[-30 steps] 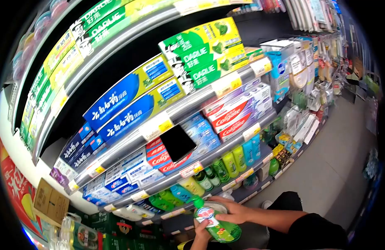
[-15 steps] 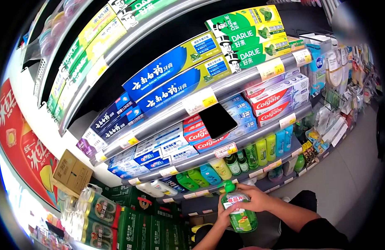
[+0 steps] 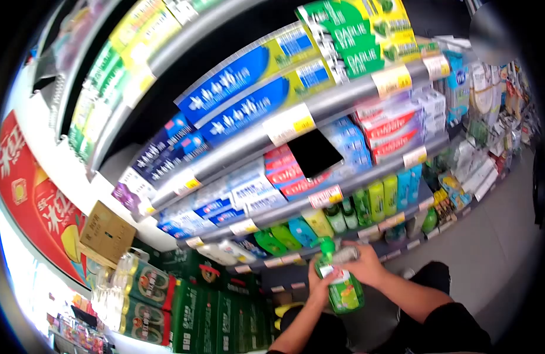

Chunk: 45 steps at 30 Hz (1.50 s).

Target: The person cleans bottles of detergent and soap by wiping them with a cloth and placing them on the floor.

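Observation:
A green pump bottle (image 3: 346,292) with a fruit label stands nearly upright between my hands at the bottom centre. My left hand (image 3: 320,284) is wrapped round its left side. Against the upper right side of the bottle, my right hand (image 3: 365,266) holds a greyish cloth (image 3: 345,255), bunched near the neck. A black phone-like rectangle (image 3: 315,154) shows in front of the toothpaste boxes on the middle shelf, above my hands.
Shelves hold blue toothpaste boxes (image 3: 231,76), green boxes (image 3: 358,44) and red boxes (image 3: 393,127). Upright bottles (image 3: 375,202) line the lower shelf. At left are a cardboard box (image 3: 107,233) and green cartons (image 3: 193,315). Grey floor (image 3: 461,253) lies at right.
The view has swung left, so shelves and hands appear farther right than a second ago. The bottle has turned more upright, and the grey cloth now shows bunched near its neck.

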Each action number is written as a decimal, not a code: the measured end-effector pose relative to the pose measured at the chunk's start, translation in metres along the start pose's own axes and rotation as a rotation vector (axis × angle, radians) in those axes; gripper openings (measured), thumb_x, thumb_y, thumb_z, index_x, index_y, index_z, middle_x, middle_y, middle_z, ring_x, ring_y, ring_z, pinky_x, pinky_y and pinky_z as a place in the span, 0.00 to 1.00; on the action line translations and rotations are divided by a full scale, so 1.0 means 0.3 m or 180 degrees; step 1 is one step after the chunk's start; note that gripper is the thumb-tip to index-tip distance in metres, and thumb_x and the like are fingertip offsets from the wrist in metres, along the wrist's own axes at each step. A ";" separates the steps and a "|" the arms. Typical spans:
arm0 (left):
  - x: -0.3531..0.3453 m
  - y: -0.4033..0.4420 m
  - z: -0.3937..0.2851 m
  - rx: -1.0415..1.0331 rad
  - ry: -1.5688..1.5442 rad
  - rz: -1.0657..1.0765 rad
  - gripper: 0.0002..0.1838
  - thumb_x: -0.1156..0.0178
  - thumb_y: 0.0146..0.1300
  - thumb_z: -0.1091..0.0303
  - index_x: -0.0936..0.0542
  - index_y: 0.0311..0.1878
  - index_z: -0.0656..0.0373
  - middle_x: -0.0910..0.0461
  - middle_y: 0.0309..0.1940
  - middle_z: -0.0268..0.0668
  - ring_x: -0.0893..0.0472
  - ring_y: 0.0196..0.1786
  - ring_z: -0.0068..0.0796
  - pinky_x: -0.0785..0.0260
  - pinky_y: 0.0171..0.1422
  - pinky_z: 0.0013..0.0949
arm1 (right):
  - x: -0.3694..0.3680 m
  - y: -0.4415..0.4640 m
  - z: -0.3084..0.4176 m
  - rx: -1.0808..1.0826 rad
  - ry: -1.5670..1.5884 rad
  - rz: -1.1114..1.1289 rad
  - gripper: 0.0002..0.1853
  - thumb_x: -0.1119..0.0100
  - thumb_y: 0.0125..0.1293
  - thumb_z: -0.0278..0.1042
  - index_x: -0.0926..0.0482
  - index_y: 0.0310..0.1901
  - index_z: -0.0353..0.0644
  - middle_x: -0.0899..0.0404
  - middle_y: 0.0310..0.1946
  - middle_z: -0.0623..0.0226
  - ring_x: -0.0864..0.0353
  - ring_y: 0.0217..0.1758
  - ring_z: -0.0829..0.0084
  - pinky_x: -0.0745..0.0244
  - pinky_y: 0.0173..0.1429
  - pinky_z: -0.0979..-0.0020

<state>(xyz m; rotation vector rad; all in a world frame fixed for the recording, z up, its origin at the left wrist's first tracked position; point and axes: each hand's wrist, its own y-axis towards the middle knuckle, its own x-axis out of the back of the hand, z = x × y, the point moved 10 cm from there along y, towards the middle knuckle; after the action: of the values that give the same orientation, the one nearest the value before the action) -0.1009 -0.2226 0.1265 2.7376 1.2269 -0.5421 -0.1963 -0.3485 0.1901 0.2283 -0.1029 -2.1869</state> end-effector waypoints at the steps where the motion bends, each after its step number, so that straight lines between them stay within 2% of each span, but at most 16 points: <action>1: 0.003 0.008 0.003 -0.0103 0.0015 0.0025 0.38 0.28 0.52 0.71 0.34 0.67 0.58 0.21 0.49 0.40 0.18 0.50 0.36 0.22 0.57 0.42 | 0.000 0.010 -0.022 -0.0167 0.0045 0.0043 0.16 0.24 0.55 0.29 0.14 0.45 0.37 0.12 0.43 0.64 0.15 0.44 0.75 0.21 0.52 0.68; 5: 0.029 0.007 0.025 -0.0023 -0.0053 -0.0328 0.40 0.27 0.51 0.72 0.35 0.68 0.59 0.21 0.46 0.40 0.17 0.47 0.37 0.20 0.53 0.41 | 0.005 0.002 -0.014 -0.0690 0.0179 -0.0142 0.12 0.28 0.58 0.26 0.13 0.44 0.37 0.12 0.41 0.69 0.16 0.41 0.78 0.20 0.48 0.70; 7: 0.013 0.012 0.016 0.0072 -0.0177 -0.0257 0.42 0.27 0.54 0.74 0.39 0.70 0.64 0.23 0.53 0.46 0.18 0.51 0.39 0.22 0.55 0.40 | 0.011 0.006 -0.048 -0.0233 0.0554 -0.0134 0.12 0.33 0.60 0.22 0.14 0.46 0.34 0.13 0.43 0.70 0.17 0.42 0.80 0.21 0.49 0.72; 11: 0.006 0.015 -0.027 0.0021 -0.0466 -0.0395 0.39 0.27 0.57 0.70 0.38 0.68 0.62 0.23 0.53 0.45 0.19 0.52 0.36 0.24 0.57 0.39 | 0.028 -0.005 -0.006 0.0187 0.0487 -0.0151 0.16 0.38 0.62 0.19 0.17 0.53 0.30 0.13 0.46 0.68 0.18 0.47 0.82 0.23 0.52 0.75; 13: 0.020 0.014 -0.060 -0.0297 -0.0192 -0.0382 0.39 0.25 0.56 0.68 0.38 0.66 0.63 0.24 0.53 0.46 0.20 0.53 0.34 0.25 0.59 0.39 | 0.043 -0.012 -0.103 -0.0654 0.0634 -0.0127 0.14 0.36 0.62 0.18 0.17 0.50 0.32 0.15 0.50 0.63 0.18 0.51 0.77 0.24 0.56 0.73; 16: 0.005 0.005 -0.111 -0.0677 0.0230 -0.0354 0.42 0.22 0.53 0.65 0.39 0.64 0.63 0.24 0.52 0.45 0.21 0.54 0.33 0.26 0.61 0.37 | 0.046 -0.016 -0.129 -0.0987 0.1048 -0.0176 0.14 0.36 0.62 0.18 0.18 0.51 0.34 0.16 0.50 0.63 0.17 0.53 0.73 0.24 0.58 0.70; 19: -0.005 -0.003 -0.127 -0.0951 0.0595 -0.0241 0.44 0.20 0.51 0.65 0.40 0.64 0.63 0.24 0.53 0.45 0.21 0.53 0.34 0.26 0.61 0.37 | 0.080 -0.004 -0.113 -0.0963 0.1902 -0.0588 0.16 0.37 0.63 0.20 0.21 0.54 0.34 0.16 0.50 0.61 0.17 0.55 0.69 0.24 0.62 0.66; 23: -0.023 -0.003 -0.106 -0.0652 0.0491 -0.0100 0.45 0.19 0.50 0.66 0.40 0.64 0.63 0.25 0.54 0.46 0.20 0.54 0.34 0.25 0.61 0.40 | 0.102 0.028 -0.061 -0.0799 0.2486 -0.0696 0.17 0.43 0.71 0.29 0.23 0.58 0.34 0.17 0.55 0.59 0.18 0.59 0.66 0.27 0.66 0.61; 24: -0.030 -0.004 -0.101 -0.0617 0.0489 -0.0025 0.45 0.19 0.49 0.67 0.40 0.64 0.63 0.25 0.54 0.46 0.20 0.54 0.35 0.25 0.61 0.40 | 0.098 0.036 -0.068 -0.0812 0.2358 -0.0511 0.20 0.46 0.74 0.35 0.25 0.62 0.32 0.20 0.60 0.57 0.20 0.62 0.64 0.30 0.71 0.61; 30: -0.074 -0.010 -0.069 -0.0305 0.0341 0.0435 0.46 0.19 0.48 0.68 0.40 0.65 0.67 0.22 0.53 0.47 0.17 0.53 0.35 0.22 0.59 0.39 | 0.030 0.038 -0.015 -0.0759 0.3176 0.0449 0.27 0.47 0.78 0.44 0.30 0.68 0.32 0.21 0.61 0.61 0.22 0.64 0.68 0.32 0.72 0.65; 33: -0.108 -0.014 -0.059 -0.0169 0.0205 0.0797 0.45 0.19 0.47 0.69 0.37 0.63 0.68 0.20 0.51 0.45 0.16 0.52 0.34 0.22 0.59 0.38 | 0.016 0.016 0.006 -0.0474 0.2248 0.0960 0.29 0.47 0.77 0.46 0.33 0.71 0.34 0.22 0.62 0.62 0.22 0.64 0.70 0.32 0.72 0.66; 34: -0.122 -0.018 -0.046 0.0005 0.0114 0.0888 0.45 0.18 0.44 0.65 0.33 0.62 0.70 0.18 0.51 0.45 0.15 0.51 0.34 0.22 0.59 0.38 | 0.005 0.004 0.026 -0.0490 0.1967 0.1187 0.31 0.40 0.74 0.41 0.34 0.72 0.35 0.22 0.62 0.63 0.23 0.63 0.71 0.32 0.71 0.66; 37: -0.130 -0.028 0.025 0.0506 0.0044 0.1319 0.52 0.19 0.42 0.56 0.34 0.67 0.71 0.18 0.53 0.47 0.14 0.51 0.37 0.21 0.59 0.39 | -0.028 -0.032 0.070 -0.0342 0.1224 0.1688 0.34 0.32 0.67 0.34 0.34 0.72 0.35 0.22 0.61 0.63 0.24 0.63 0.72 0.30 0.69 0.66; 38: -0.127 -0.034 0.064 0.0660 -0.0138 0.1494 0.55 0.18 0.40 0.57 0.35 0.69 0.70 0.19 0.55 0.48 0.15 0.52 0.38 0.20 0.59 0.40 | -0.036 -0.035 0.044 -0.0589 0.1470 0.1667 0.38 0.27 0.61 0.29 0.35 0.71 0.34 0.22 0.60 0.63 0.24 0.62 0.73 0.28 0.67 0.66; 42: -0.177 -0.071 0.085 0.0944 -0.0984 0.1726 0.59 0.19 0.39 0.62 0.41 0.75 0.65 0.24 0.63 0.47 0.20 0.62 0.42 0.25 0.66 0.44 | -0.058 -0.037 0.072 -0.0249 0.1419 0.1836 0.36 0.26 0.60 0.31 0.32 0.68 0.34 0.20 0.56 0.63 0.22 0.57 0.73 0.26 0.63 0.68; 45: -0.166 -0.072 0.092 0.1040 -0.1043 0.1688 0.58 0.19 0.39 0.63 0.41 0.75 0.65 0.24 0.63 0.46 0.20 0.62 0.41 0.24 0.66 0.43 | -0.063 -0.028 0.054 -0.0292 0.1526 0.1776 0.34 0.26 0.60 0.31 0.30 0.66 0.33 0.19 0.53 0.63 0.21 0.55 0.73 0.25 0.61 0.68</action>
<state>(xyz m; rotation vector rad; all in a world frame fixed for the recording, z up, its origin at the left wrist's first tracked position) -0.1552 -0.2493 0.1198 2.8875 0.3386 -1.1323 -0.1956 -0.3284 0.2072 0.5888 0.1839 -1.5330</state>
